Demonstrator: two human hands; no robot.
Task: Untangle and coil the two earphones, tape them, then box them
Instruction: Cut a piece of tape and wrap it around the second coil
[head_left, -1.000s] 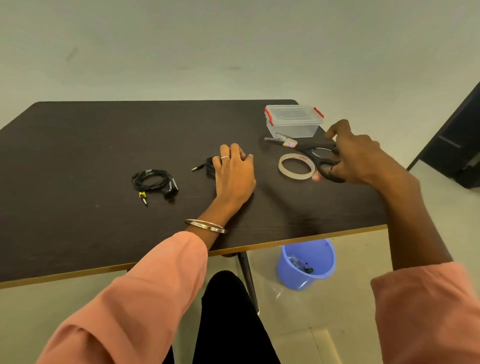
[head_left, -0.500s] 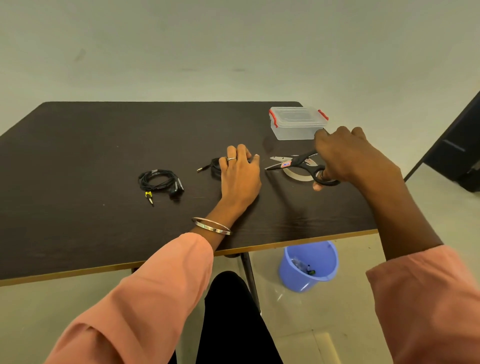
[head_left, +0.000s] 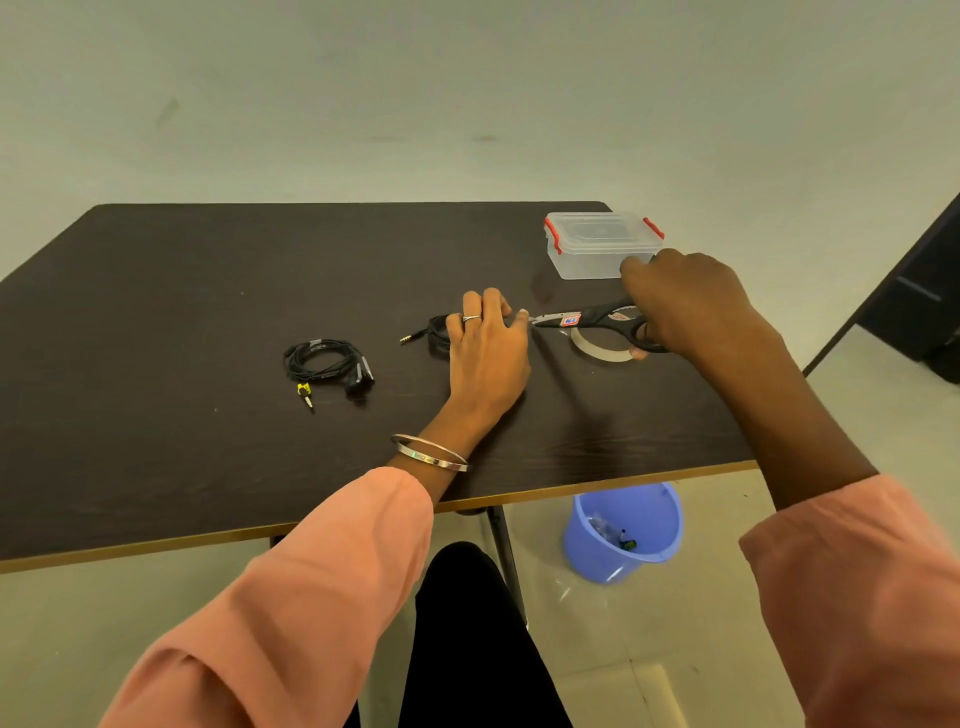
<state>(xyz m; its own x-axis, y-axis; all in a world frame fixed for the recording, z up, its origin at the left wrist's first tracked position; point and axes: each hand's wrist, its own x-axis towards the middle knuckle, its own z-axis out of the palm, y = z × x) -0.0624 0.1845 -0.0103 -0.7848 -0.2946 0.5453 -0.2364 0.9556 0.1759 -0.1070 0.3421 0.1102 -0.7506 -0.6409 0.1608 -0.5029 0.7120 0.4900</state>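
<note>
Left hand (head_left: 485, 353) lies flat on second earphone coil (head_left: 439, 335), plug pointing left. Right hand (head_left: 685, 301) grips scissors (head_left: 597, 319), long axis left-right, tips at left fingers, above tape roll (head_left: 597, 349). Taped coil (head_left: 324, 364) sits further left on bench (head_left: 208, 286).

Soft even light, sharp; edges perhaps bowed.

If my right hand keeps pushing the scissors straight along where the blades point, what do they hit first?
Probably your left hand: the scissors in your right hand point at its fingertips, and the tips look nearly touching, though depth is hard to judge.
</note>
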